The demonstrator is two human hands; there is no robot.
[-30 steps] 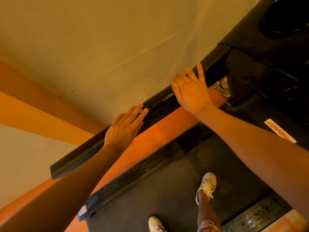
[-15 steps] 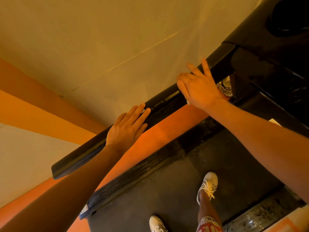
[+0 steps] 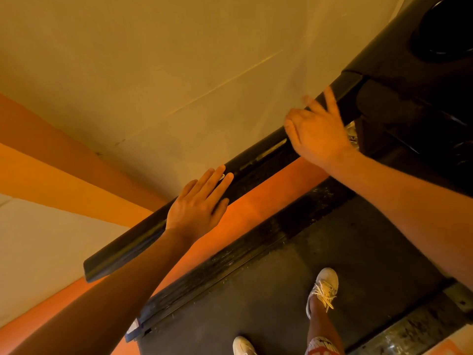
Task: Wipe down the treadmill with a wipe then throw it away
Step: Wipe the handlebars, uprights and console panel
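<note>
My left hand (image 3: 197, 211) lies flat on the handrail (image 3: 122, 254), fingers straight and together, holding nothing, just steadying. My right hand (image 3: 317, 134) is higher up the same rail near the console (image 3: 422, 73), fingers spread over the top edge. It's motion-blurred, so I can't tell whether it grips anything.

A pale crumpled scrap (image 3: 352, 133) shows just past the right wrist. It may be the wipe, but I can't confirm that.

To do this step well I'd keep the palm pressed down and wrap the fingers round the rail so the top and underside both get covered. One long stroke should run from the console end toward the left hand, which has to lift clear for that patch to be wiped too.

The rail is a long black bar, smooth and semi-gloss, with rounded edges and an inset strip along the top. The belt (image 3: 294, 290) under my shoe (image 3: 323, 288) is matte dark rubber. The deck side rail (image 3: 230, 254) is scuffed and ribbed. The wall (image 3: 179, 73) behind is flat and painted.
</note>
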